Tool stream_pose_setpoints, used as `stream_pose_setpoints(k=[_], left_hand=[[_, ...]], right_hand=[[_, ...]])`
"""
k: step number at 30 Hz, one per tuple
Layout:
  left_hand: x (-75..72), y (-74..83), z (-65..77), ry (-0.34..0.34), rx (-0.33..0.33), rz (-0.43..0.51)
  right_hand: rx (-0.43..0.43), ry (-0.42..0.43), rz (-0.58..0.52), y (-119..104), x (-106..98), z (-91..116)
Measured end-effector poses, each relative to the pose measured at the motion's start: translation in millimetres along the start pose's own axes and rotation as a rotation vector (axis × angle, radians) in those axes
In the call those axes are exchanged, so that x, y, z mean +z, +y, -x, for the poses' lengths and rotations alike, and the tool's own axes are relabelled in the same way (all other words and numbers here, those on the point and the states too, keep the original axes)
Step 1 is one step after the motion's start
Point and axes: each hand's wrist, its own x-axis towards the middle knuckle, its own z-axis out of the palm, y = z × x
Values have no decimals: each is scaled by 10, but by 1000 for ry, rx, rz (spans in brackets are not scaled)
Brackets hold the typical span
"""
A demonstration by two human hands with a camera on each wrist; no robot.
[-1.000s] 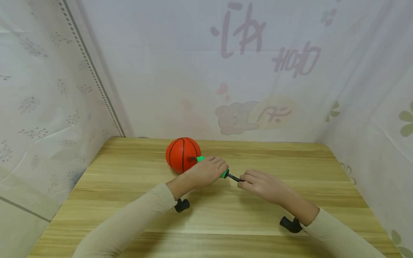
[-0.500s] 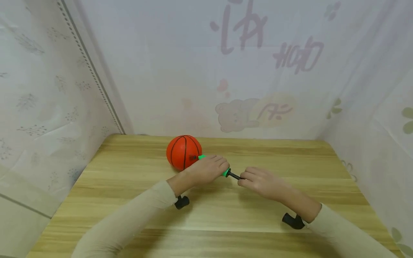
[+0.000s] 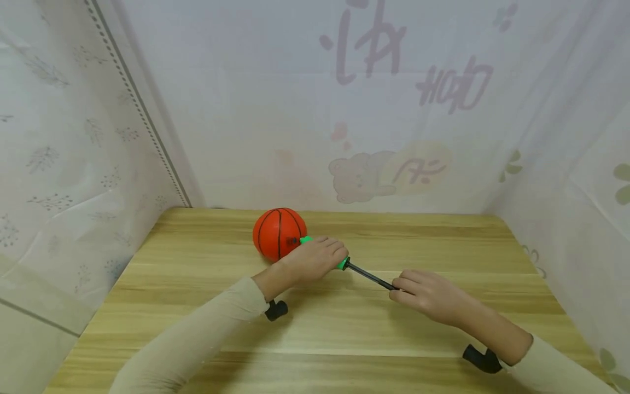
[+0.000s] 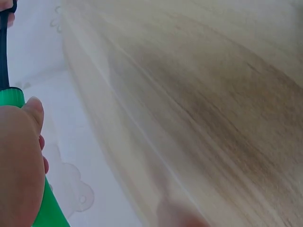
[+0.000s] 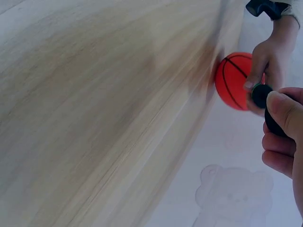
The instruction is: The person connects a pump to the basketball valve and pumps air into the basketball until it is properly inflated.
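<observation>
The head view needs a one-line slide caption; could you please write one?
Left hand grips a green pump, right hand its black rod, beside a red ball.

Ball (image 3: 272, 235): orange-red, thin black curved seams, small dark mark on one side (too small to read)
Pump barrel (image 3: 306, 239): bright green, black end cap
Rod (image 3: 370, 275): black, dark grey sheen
Handle (image 5: 275, 124): black
Sleeves (image 3: 197, 336): plain pale beige
Wrist mounts (image 3: 276, 311): black
Table (image 3: 315, 334): yellow-tan wood, darker brown grain in streaks
Back cloth (image 3: 246, 109): off-white going lilac-grey up top, mauve lettering, pale pink hearts, faint pinkish bear beside a cream-yellow blob
Left cloth (image 3: 49, 126): whitish, grey leaf sprigs; dark grey stripe with a dashed line alongside
Right cloth (image 3: 561, 219): whitish, olive-green petals (pretty washed out)
</observation>
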Motion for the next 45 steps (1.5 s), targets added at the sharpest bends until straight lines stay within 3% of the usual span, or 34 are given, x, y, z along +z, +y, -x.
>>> stream_pose_setpoints(k=[7, 19, 28, 34, 40, 45], left_hand=[[-10, -31, -2, 8, -14, 5], [-20, -3, -31, 32, -9, -64], [-1, 28, -30, 36, -12, -56], [10, 48, -20, 39, 4, -23], [9, 40, -21, 30, 9, -30], [11, 22, -17, 5, 4, -39]], right_hand=[[4, -7, 5, 26, 31, 8], [18, -37, -14, 144, 271, -327], [33, -52, -31, 203, 391, -506], [6, -38, -18, 180, 384, -456], [-12, -12, 9, 122, 245, -312], [-10, -38, 34, 90, 138, -167]])
